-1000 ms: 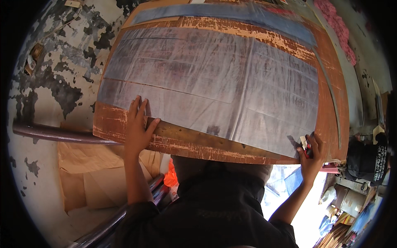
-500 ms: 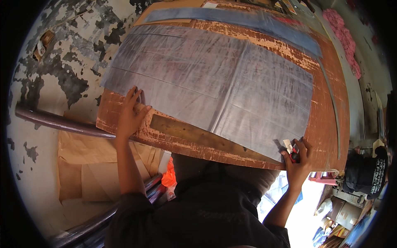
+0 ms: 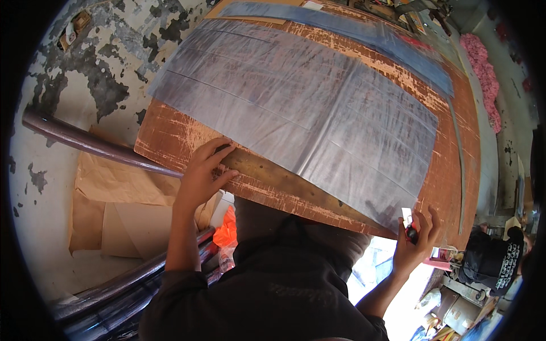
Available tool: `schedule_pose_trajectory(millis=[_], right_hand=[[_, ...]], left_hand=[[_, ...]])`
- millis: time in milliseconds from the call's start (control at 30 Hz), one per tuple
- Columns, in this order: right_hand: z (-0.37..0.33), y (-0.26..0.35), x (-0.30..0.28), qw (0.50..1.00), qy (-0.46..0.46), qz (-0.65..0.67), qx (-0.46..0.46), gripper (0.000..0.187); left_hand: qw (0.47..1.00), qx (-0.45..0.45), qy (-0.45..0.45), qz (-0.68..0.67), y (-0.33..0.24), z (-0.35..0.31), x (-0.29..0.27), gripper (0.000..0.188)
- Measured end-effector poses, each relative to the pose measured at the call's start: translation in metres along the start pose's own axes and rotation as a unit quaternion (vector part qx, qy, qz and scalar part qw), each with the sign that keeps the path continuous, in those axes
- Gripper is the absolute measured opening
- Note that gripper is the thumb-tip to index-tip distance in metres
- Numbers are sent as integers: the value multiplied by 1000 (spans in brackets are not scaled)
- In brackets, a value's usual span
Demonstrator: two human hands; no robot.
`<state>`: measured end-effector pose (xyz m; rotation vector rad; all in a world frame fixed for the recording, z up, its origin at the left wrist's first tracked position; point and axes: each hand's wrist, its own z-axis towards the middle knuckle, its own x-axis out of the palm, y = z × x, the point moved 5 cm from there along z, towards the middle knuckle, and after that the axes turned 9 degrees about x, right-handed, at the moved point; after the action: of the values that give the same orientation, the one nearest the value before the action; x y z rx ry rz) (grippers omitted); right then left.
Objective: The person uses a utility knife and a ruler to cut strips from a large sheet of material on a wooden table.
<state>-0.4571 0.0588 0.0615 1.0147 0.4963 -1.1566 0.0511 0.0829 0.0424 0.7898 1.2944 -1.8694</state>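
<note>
A wide, translucent grey plastic sheet point(image 3: 267, 91) with an upright crease lies over the scratched brown board point(image 3: 170, 122). Along its near edge is a long, flat, mottled brown strip point(image 3: 284, 184), tapering from view toward the right. My left hand point(image 3: 202, 173) grips the strip's left end, fingers at the far edge and thumb at the near one. At the sheet's near right corner, my right hand point(image 3: 418, 238) is closed around a small red and black tool point(image 3: 411, 232) with a white flat piece sticking up. The tool's exact kind is unclear.
A bluish plastic strip point(image 3: 341, 31) lies across the board's far side, and a thin grey strip point(image 3: 458, 165) along its right. Dark rolls point(image 3: 136, 295) and brown paper point(image 3: 125, 182) are at left. Another person in black point(image 3: 492, 261) is at far right.
My left hand has moved right and nearer, from the sheet's near left edge to the strip's left end. My right hand remains by the corner with the tool; the view has shifted slightly.
</note>
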Motion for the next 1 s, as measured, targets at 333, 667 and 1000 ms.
schedule_pose_trajectory(millis=[333,667,1000], right_hand=[[-18,83,48,946,251,125,-162,54],[-23,105,66,929,300,135,-170,56],[-20,102,68,934,313,133,-109,58]], left_hand=[[993,43,106,26,4,34,-13,56],[983,32,179,-10,9,50,-17,55],[983,58,172,34,18,47,-20,61]])
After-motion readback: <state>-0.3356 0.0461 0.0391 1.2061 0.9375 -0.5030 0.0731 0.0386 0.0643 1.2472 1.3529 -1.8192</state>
